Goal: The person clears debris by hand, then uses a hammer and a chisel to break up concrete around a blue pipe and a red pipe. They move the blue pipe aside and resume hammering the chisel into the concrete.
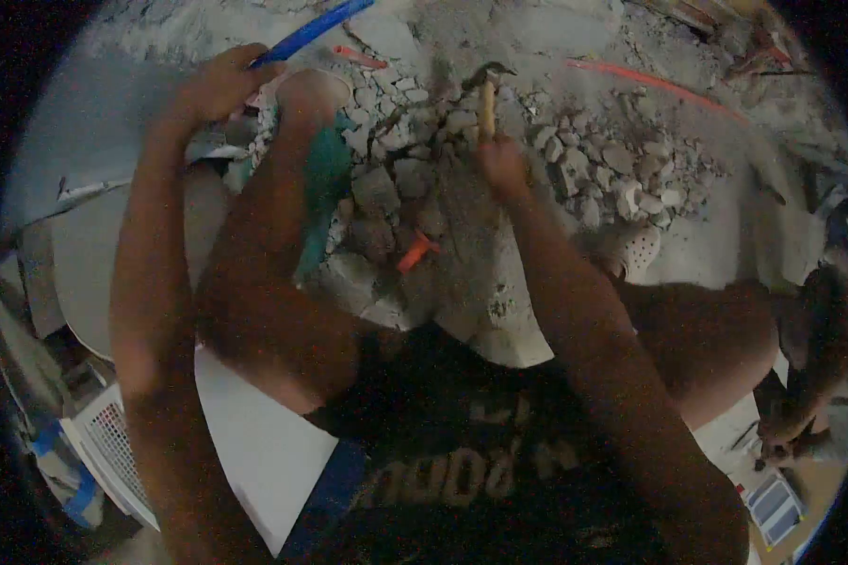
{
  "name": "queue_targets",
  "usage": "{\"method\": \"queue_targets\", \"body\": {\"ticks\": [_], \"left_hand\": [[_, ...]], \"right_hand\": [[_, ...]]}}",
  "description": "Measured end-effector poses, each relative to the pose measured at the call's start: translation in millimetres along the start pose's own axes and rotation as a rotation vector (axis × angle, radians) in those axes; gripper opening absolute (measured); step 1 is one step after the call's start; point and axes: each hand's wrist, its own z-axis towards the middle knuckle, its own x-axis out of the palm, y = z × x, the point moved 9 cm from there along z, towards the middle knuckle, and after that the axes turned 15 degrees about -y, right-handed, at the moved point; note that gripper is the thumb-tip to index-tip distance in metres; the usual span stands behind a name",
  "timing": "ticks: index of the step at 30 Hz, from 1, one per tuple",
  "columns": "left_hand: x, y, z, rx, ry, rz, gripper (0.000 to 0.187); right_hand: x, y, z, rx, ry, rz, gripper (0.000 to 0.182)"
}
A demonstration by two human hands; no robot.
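My right hand (505, 166) is wrapped round the light wooden handle of a hammer (487, 105); its dark curved head lies at the top, over the rubble (457, 122). At the upper left my left hand (231, 85) grips the lower end of a blue tube (316, 33), which slants up to the right. Just right of that hand is my foot (313, 96), beside a green cloth (325, 188). Between my legs lie broken grey chunks and a short orange-red piece (416, 251).
Broken stones (622, 174) are heaped right of the hammer. A red tube (655, 82) runs across the upper right, and a shorter one (360, 57) lies near the blue tube. A perforated white shoe (641, 252) shows below the stones. Another person's hands (787, 443) are at the right edge.
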Motion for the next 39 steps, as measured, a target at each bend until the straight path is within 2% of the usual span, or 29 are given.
{"method": "queue_targets", "body": {"ticks": [1,2,4,6,8,9,11,15,18,20,24,28,31,33,34,36,37,39], "left_hand": [[-14,-14,-12,-0.120,0.059,-0.016,0.047],[-29,-30,-25,-0.240,0.114,-0.026,0.049],[-29,-33,-45,-0.359,0.169,-0.118,0.049],[-24,-18,-55,-0.434,0.163,-0.227,0.047],[-29,-7,-63,-0.576,0.231,-0.259,0.047],[-33,-7,-64,-0.579,0.225,-0.267,0.047],[-55,3,-60,-0.637,0.085,-0.157,0.048],[-58,-2,-54,-0.593,0.103,-0.196,0.050],[-64,-33,-47,-0.524,0.015,-0.154,0.049],[-60,-54,-48,-0.536,0.125,-0.196,0.048],[-62,-70,-52,-0.446,0.119,-0.383,0.046],[-58,-69,-57,-0.403,0.125,-0.345,0.045],[-67,-60,-60,-0.407,0.071,-0.358,0.046],[-77,-62,-61,-0.396,0.029,-0.349,0.047],[-86,-65,-64,-0.421,-0.014,-0.363,0.049],[-93,-62,-66,-0.447,-0.061,-0.369,0.051],[-92,-60,-66,-0.442,-0.057,-0.375,0.052],[-90,-57,-64,-0.437,-0.054,-0.381,0.054]], "right_hand": [[35,1,23,-0.080,0.067,0.038,0.053],[100,3,57,0.006,0.141,0.324,0.050],[141,70,78,-0.142,0.099,0.809,0.046],[159,129,85,-0.288,0.163,0.457,0.045],[169,175,62,-0.430,0.139,0.092,0.044],[172,193,49,-0.482,0.144,0.009,0.043],[164,208,37,-0.548,0.204,-0.021,0.042],[131,194,8,-0.649,0.462,0.028,0.040],[92,184,-44,-0.720,0.612,0.023,0.039],[66,169,-80,-0.762,0.667,-0.020,0.038],[12,134,-119,-0.819,0.754,-0.180,0.037],[-39,112,-111,-0.855,0.768,-0.369,0.035],[-62,138,-67,-0.838,0.689,-0.358,0.034],[-62,158,-23,-0.692,0.632,-0.234,0.033],[-57,163,-1,-0.563,0.611,-0.139,0.033],[-23,141,46,-0.049,0.613,0.133,0.033],[-7,163,63,-0.529,0.536,-0.058,0.032],[29,167,51,-1.002,0.426,-0.252,0.031]]}}
